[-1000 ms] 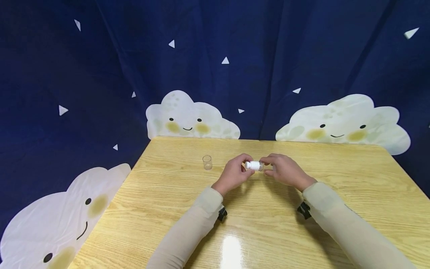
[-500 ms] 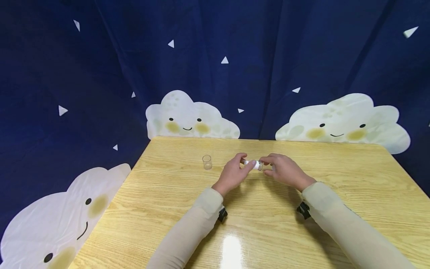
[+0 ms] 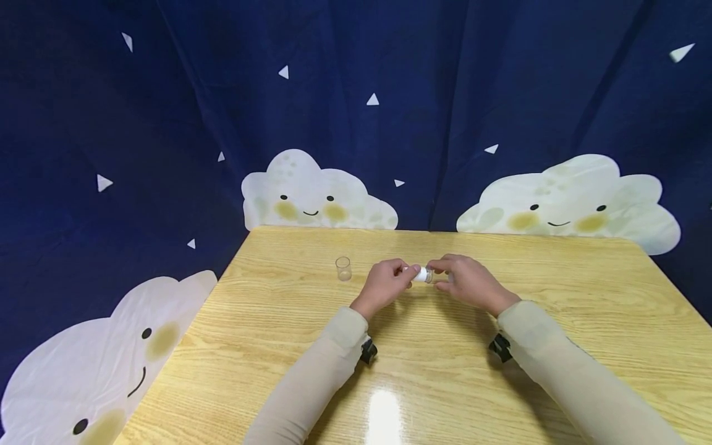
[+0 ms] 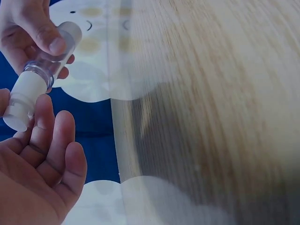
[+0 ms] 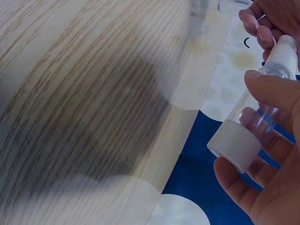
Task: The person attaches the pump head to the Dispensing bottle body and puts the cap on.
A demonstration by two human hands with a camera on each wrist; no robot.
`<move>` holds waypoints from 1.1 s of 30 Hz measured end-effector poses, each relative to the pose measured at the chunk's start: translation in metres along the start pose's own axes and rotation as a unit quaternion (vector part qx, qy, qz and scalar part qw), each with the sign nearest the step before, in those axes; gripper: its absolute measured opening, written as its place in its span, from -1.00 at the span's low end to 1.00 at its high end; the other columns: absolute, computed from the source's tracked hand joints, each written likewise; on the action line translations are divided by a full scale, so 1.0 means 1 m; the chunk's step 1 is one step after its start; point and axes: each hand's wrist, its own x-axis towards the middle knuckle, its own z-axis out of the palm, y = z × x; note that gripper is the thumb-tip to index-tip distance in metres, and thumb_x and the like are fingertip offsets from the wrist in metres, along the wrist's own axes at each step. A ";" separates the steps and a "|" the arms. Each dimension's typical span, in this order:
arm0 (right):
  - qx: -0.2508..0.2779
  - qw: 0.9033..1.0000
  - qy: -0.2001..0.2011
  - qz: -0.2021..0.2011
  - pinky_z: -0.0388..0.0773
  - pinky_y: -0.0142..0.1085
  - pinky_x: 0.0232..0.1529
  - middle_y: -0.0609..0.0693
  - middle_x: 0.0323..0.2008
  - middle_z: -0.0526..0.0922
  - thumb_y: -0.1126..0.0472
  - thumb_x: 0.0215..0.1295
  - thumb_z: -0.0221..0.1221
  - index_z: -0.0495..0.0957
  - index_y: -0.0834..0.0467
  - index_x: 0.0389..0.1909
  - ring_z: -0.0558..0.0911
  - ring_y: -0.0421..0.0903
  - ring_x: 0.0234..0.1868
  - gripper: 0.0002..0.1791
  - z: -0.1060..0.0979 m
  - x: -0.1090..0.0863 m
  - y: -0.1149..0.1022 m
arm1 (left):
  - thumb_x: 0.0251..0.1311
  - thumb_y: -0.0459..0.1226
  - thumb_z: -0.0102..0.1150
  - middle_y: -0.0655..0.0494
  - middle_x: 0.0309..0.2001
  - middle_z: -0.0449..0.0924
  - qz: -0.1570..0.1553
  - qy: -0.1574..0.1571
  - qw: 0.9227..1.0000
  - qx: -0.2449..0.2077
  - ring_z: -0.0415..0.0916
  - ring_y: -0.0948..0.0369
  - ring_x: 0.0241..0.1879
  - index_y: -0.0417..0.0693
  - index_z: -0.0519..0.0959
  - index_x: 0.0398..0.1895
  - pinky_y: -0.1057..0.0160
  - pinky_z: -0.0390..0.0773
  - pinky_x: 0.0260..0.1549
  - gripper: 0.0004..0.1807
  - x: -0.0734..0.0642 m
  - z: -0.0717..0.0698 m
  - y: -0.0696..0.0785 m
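A small clear bottle (image 5: 243,102) with a white top (image 4: 28,91) and a white base (image 5: 236,145) is held between both hands, above the table and lying roughly sideways in the head view. My left hand (image 3: 384,284) pinches the white top between thumb and fingers, its other fingers loosely bent in the left wrist view. From the opposite side my right hand (image 3: 473,284) grips the clear body, thumb across it and fingers curled behind. To the left of the hands, a clear open cup-like piece (image 3: 343,269) stands on the wooden table (image 3: 267,321).
A dark blue curtain (image 3: 334,123) with white smiling clouds hangs behind the table's far edge. Both forearms in pale sleeves reach in from the near side, each with a black device (image 3: 369,351) under the wrist. Light glares off the front of the table.
My left thumb has swung from below the bottle up over its white top, and the left fingers have drawn in. The right hand keeps its grip, shifting slightly left. The clear piece stays put.
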 end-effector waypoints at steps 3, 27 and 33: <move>-0.001 1.000 0.001 -0.003 0.63 -0.06 -0.17 0.13 -0.15 0.73 0.26 0.16 0.39 0.64 0.19 0.07 0.71 0.06 -0.17 -0.58 0.000 0.000 0.000 | 0.38 0.13 0.04 0.13 -0.43 0.65 0.000 -0.001 1.000 -0.001 0.39 0.26 -0.56 -0.15 0.65 -0.27 0.36 0.35 -0.57 -0.49 0.000 0.000 0.000; -0.006 1.000 0.003 -0.010 0.63 -0.05 -0.16 0.12 -0.16 0.73 0.27 0.16 0.39 0.65 0.19 0.06 0.70 0.04 -0.19 -0.59 0.001 0.001 -0.002 | 0.31 -0.11 0.22 0.14 -0.35 0.56 0.027 -0.002 1.000 -0.002 0.41 0.31 -0.45 0.04 0.58 -0.13 0.40 0.43 -0.48 -0.82 -0.002 0.000 -0.002; -0.002 1.000 0.004 -0.017 0.60 -0.12 -0.25 0.12 -0.16 0.73 0.28 0.14 0.40 0.66 0.18 0.05 0.68 0.02 -0.26 -0.59 0.002 0.002 -0.001 | 0.27 -0.28 0.26 0.10 -0.20 0.55 0.061 -0.013 0.998 0.005 0.40 0.28 -0.37 -0.01 0.51 -0.05 0.42 0.45 -0.44 -0.78 -0.003 0.001 -0.002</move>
